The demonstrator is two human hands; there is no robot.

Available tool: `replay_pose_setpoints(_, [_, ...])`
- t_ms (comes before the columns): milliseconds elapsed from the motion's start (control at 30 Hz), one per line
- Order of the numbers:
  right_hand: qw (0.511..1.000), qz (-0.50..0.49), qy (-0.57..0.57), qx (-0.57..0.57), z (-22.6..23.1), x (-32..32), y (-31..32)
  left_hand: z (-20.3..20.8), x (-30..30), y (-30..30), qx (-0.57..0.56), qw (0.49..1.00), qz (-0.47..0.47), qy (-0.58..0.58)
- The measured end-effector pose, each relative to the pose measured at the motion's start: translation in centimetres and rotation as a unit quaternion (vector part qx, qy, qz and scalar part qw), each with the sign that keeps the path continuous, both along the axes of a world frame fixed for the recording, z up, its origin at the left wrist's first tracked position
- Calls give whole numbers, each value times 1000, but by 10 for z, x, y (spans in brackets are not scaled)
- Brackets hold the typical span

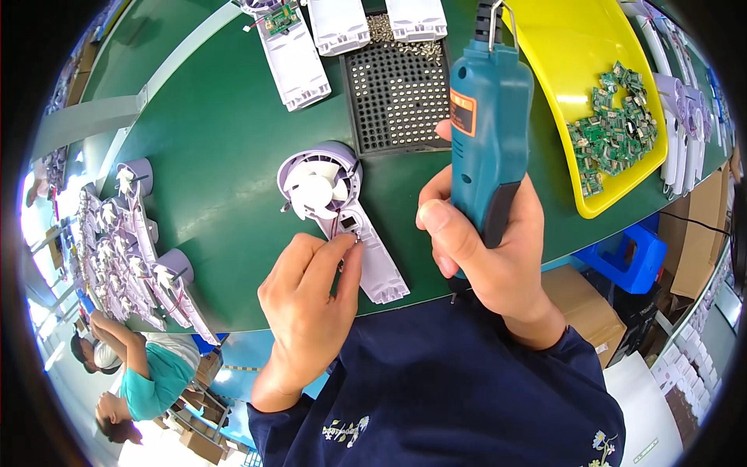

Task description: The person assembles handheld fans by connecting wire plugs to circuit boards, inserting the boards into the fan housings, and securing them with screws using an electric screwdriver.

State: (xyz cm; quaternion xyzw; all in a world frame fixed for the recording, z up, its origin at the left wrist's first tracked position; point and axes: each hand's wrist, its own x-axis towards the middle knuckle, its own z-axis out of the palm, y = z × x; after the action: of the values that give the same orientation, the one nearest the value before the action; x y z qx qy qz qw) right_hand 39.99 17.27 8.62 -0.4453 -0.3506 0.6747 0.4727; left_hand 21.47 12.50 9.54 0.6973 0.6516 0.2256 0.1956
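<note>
My right hand (pixel 510 268) is wrapped round a teal electric screwdriver (pixel 494 117), held upright over the table's near edge; its bit end is hidden or too small to make out. In front of me lies a pale lilac handheld-fan housing half (pixel 380 268), with white fan blades (pixel 317 191) in its round head and thin wires running down from them. At the handle, just below the head, the fingertips of my left hand (pixel 307 288) pinch together. A tiny part seems to sit between them, but its kind cannot be made out.
A black perforated tray (pixel 362 117) holds rows of small screws, with more heaped at its far end. Green circuit boards (pixel 615 128) lie in a yellow tray (pixel 548 70). More fan housings (pixel 296 74) are at the back, left and far right. Two people sit at lower left.
</note>
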Motion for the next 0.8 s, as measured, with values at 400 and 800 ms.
replay_pose_setpoints(400, [1000,-10,-2,-3,0,1,-1,-9,-13,1,83,992,-95,5])
replay_pose_setpoints(800, [1000,-11,8,-8,-2,-1,-3,-8,-10,2,31,998,-58,-23])
